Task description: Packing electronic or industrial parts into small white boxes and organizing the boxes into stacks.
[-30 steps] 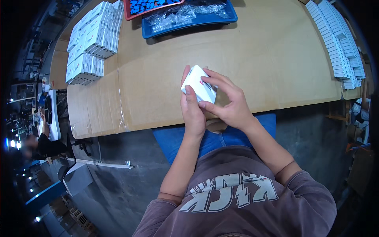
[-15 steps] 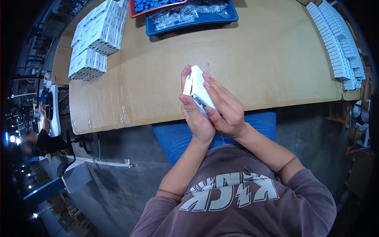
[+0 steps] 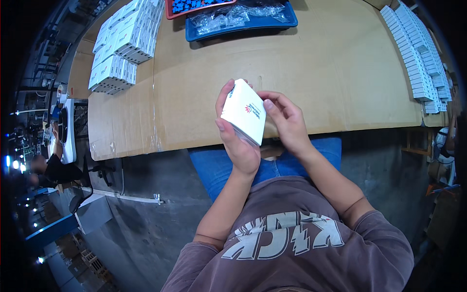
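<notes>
A small white cardboard box (image 3: 243, 114) with a printed face is tilted above the table's near edge. My left hand (image 3: 241, 151) is closed round its left and lower sides, thumb along the near edge and fingers behind. At the box's right edge is my right hand (image 3: 290, 121), its fingers bent and its thumb and fingertips touching the far right corner. The box looks closed on the face I see; its underside is hidden.
Stacked white boxes (image 3: 116, 53) stand at the table's far left, more rows (image 3: 411, 58) at the right. A blue tray (image 3: 243, 30) of clear plastic packets and a red tray (image 3: 168, 13) of blue pieces sit at the back. Another person (image 3: 61, 168) sits far left.
My right hand has moved off the box's broad face to its right edge. The box has turned so that its printed face shows. My left hand has kept its hold.
</notes>
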The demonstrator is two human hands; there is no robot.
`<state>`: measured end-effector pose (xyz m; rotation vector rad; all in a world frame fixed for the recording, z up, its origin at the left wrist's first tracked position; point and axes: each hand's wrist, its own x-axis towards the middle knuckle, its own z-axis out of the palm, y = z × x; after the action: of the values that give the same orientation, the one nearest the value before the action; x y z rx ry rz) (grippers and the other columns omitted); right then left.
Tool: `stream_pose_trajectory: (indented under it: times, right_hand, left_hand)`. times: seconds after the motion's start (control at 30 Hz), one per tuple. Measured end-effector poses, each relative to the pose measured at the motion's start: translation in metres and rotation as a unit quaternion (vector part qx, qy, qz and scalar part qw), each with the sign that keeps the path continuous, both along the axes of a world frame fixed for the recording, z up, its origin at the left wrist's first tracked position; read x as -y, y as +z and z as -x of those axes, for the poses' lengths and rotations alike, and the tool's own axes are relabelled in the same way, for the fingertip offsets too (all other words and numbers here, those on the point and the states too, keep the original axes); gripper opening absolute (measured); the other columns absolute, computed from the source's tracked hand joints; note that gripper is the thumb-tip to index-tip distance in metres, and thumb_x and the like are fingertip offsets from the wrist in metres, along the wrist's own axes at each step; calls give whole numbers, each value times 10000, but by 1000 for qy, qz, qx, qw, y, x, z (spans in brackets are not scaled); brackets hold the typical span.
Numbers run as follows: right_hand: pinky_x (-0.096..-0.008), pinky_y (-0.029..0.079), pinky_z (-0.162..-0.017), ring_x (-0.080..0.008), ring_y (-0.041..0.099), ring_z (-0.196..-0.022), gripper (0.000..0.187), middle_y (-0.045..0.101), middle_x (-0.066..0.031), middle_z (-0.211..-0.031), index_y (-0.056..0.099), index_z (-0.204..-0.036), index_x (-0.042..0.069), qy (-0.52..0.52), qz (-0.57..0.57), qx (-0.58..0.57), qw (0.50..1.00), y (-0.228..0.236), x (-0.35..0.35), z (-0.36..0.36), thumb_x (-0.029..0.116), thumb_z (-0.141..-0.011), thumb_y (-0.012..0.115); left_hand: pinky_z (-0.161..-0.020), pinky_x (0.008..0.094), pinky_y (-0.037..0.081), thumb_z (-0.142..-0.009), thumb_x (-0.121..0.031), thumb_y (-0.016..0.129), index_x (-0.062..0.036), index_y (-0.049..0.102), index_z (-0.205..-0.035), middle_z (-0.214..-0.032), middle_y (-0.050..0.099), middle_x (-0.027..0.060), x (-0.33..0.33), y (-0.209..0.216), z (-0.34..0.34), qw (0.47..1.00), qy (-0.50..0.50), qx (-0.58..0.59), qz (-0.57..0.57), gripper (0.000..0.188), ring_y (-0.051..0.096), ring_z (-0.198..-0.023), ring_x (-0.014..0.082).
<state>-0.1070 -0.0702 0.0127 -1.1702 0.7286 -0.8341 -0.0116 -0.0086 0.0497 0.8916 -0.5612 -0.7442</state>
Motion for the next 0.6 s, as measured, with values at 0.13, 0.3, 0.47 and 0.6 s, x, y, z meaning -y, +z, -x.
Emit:
stream_pose_trajectory:
  times: [0.13,0.3,0.47,0.6]
  right_hand:
    - [-371,543,-969,-190,663,-1143,466,694,-99,-1239,640,-1311,11,136,-275,153,939,-13,1,18,417,-1098,561]
    - [-401,553,-967,-195,658,-1170,464,672,-91,-1276,596,-1356,29,171,-279,239,914,-21,0,19,414,-1103,543]
    - [-370,567,-933,-185,671,-1141,442,665,-113,-1250,575,-1343,38,135,-318,200,917,-10,-2,8,408,-1101,552]
    - [-349,566,-935,-191,669,-1161,509,665,-127,-1273,497,-1449,39,100,-280,105,949,-5,-2,12,380,-1086,599]
  left_hand:
    - [-1180,471,389,-1037,-752,278,-22,377,-1552,-1474,522,217,-4,-2,2,998,-28,48,8,900,505,-1396,327]
    - [-1163,442,396,-976,-796,409,-3,359,-1549,-1463,503,211,-5,-3,3,996,-61,68,17,980,515,-1363,307]
    - [-1168,450,389,-959,-711,509,-6,351,-1562,-1480,488,198,-7,-9,-1,993,-43,105,-16,941,496,-1382,303]
    - [-1201,432,330,-925,-433,597,31,279,-1594,-1487,471,203,-10,-16,-6,987,-25,156,-25,874,465,-1387,306]
